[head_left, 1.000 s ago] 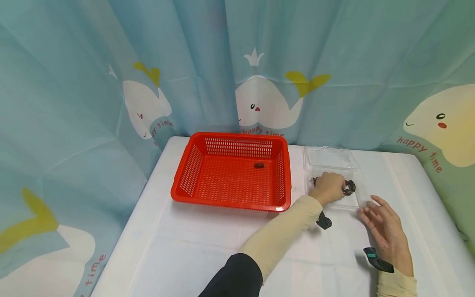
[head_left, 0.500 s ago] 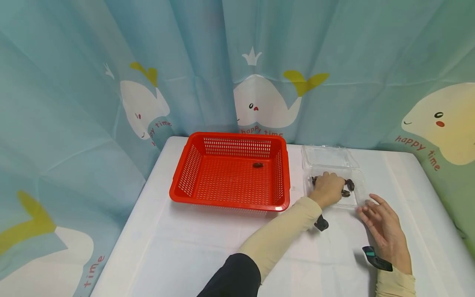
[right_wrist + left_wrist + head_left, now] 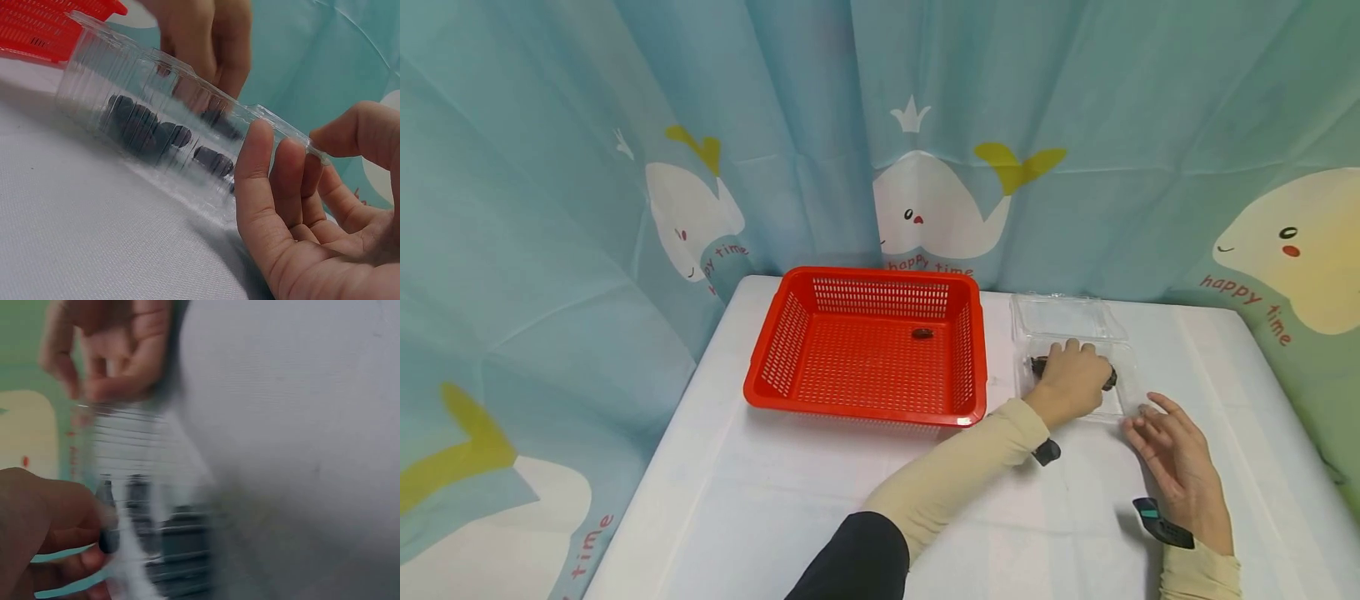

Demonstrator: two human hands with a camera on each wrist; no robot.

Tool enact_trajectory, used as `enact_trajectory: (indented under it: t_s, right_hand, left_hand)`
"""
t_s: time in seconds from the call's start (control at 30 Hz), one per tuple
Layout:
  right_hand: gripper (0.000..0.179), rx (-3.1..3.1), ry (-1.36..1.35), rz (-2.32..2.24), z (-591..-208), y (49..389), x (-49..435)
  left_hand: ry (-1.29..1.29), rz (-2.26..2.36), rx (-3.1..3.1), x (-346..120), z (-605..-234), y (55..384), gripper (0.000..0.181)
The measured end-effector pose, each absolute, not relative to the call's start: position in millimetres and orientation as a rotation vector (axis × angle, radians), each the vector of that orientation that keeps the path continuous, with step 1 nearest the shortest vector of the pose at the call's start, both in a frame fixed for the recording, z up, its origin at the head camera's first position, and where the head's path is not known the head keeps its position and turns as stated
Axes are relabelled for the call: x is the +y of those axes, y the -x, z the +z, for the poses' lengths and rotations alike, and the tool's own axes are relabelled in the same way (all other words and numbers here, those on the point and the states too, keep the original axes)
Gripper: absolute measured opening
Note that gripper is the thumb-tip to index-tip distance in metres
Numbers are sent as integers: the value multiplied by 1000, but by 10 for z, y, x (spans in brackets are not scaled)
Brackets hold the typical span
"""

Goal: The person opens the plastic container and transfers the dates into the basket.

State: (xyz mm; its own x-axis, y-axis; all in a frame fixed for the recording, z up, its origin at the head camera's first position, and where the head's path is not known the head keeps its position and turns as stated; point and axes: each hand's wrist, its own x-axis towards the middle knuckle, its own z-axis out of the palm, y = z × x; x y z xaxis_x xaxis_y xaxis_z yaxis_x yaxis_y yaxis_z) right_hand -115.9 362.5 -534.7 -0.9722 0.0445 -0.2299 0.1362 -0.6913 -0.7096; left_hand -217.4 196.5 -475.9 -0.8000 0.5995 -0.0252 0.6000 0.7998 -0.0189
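A clear plastic clamshell box [image 3: 1122, 402] stands on the right of the table, its lid [image 3: 1060, 317] folded back. Several dark brown oval dates [image 3: 212, 160] lie inside. My left hand [image 3: 1069, 385] reaches into the box from above. In the left wrist view, that hand's thumb and fingers pinch one dark date [image 3: 108, 519], blurred. My right hand [image 3: 1180, 462] pinches the box's near right rim, the thumb on one side and fingers along the wall, as the right wrist view shows.
A red perforated plastic basket [image 3: 865, 415] stands left of the box, with a single date [image 3: 922, 333] on its floor. A white cloth [image 3: 820, 508] covers the table. Blue-green curtains [image 3: 805, 100] with whale prints hang behind and at the sides.
My left hand shifts slightly right inside the box and now covers dates that showed beside it before. The right hand stays at the rim.
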Motion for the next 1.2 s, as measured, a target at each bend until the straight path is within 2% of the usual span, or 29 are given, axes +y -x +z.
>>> enact_trajectory:
  t_s: [0.27,0.67,0.93,1.2]
  right_hand:
    - [29,1197,-352,-2811,-5341,1148,3646]
    - [32,1165,-377,-2826,-5353,1155,3628]
    - [29,1209,-420,-2813,-5363,1151,3632]
    - [27,1233,-431,-2809,-5345,1160,3612]
  left_hand:
    - [-1027,-100,3007,1794,-4447,2065,35]
    - [-974,313,2823,1477,-4158,2096,18]
    - [-1000,708,2581,1164,-4081,2128,20]
    - [-1028,890,2425,813,-4060,2278,25]
